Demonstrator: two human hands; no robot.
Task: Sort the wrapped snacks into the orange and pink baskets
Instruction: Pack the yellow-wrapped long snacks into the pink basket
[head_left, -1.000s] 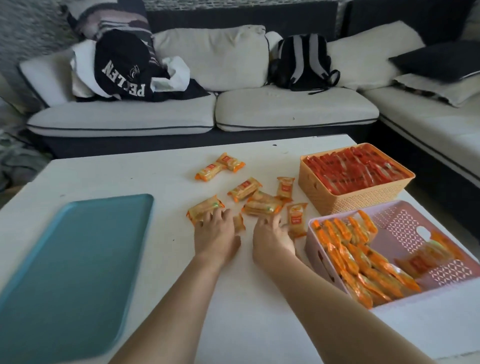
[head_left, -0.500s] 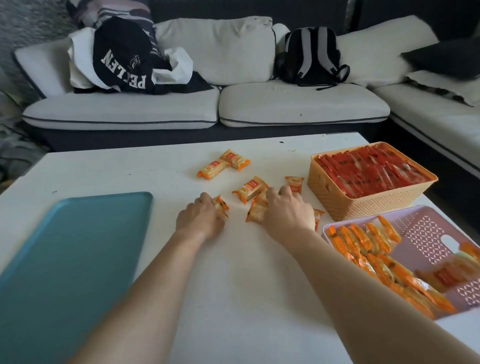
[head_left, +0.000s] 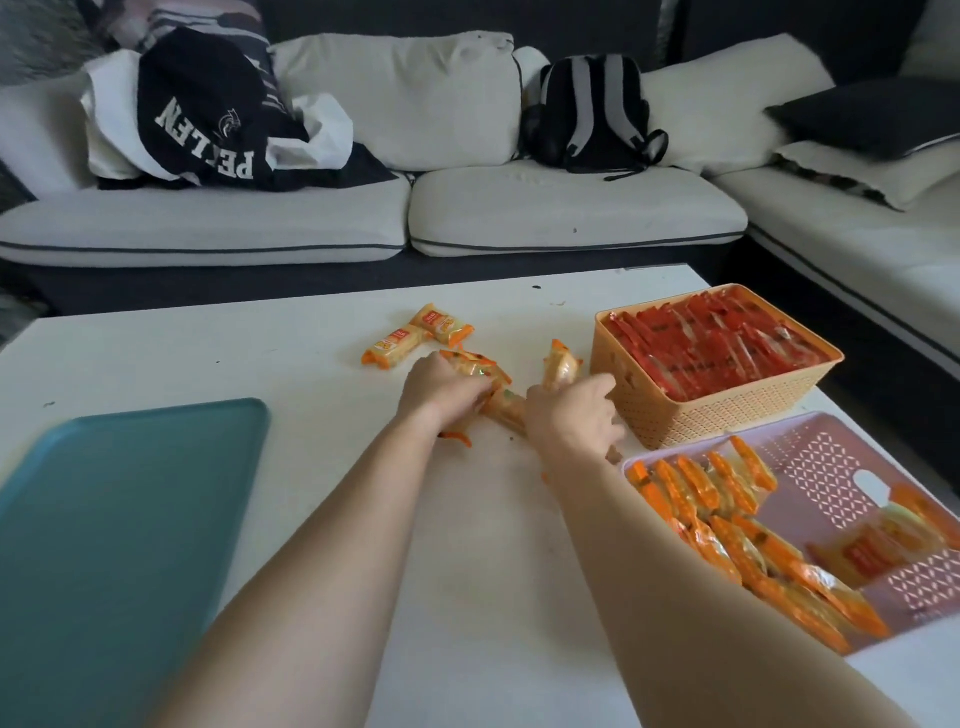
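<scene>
1. Head view: clamped the left hand (head_left: 436, 389) over a bunch of orange-wrapped snacks (head_left: 475, 366) near the middle of the white table (head_left: 311, 338), with the fingers curled round the wrappers.
2. Closed the right hand (head_left: 571, 421) round a single snack (head_left: 558, 366), which stood up out of the fist at 12 o'clock.
3. Kept both hands just beside each other, with one more packet (head_left: 501, 410) lying between them on the table.
4. Left two loose packets (head_left: 415, 335) on the table at 11 o'clock from the left hand, touching each other at an angle.
5. Had the orange basket (head_left: 727, 415) at 2 o'clock from the right hand, just beside it, packed full with red-wrapped snacks (head_left: 711, 343).
6. Had the pink basket (head_left: 883, 467) at 4 o'clock from the right hand, just beside the orange one. Held rows of orange packets (head_left: 727, 519) along its left side and a few blurred ones at its right end.
7. Had a teal tray (head_left: 119, 519) at 8 o'clock from the left hand, well apart from the snacks.
8. Faced a pale sofa (head_left: 571, 218) at 12 o'clock beyond the table, bearing a black backpack (head_left: 597, 114), a black lettered garment (head_left: 208, 114) at 10 o'clock and a dark cushion (head_left: 872, 119) at 2 o'clock.
</scene>
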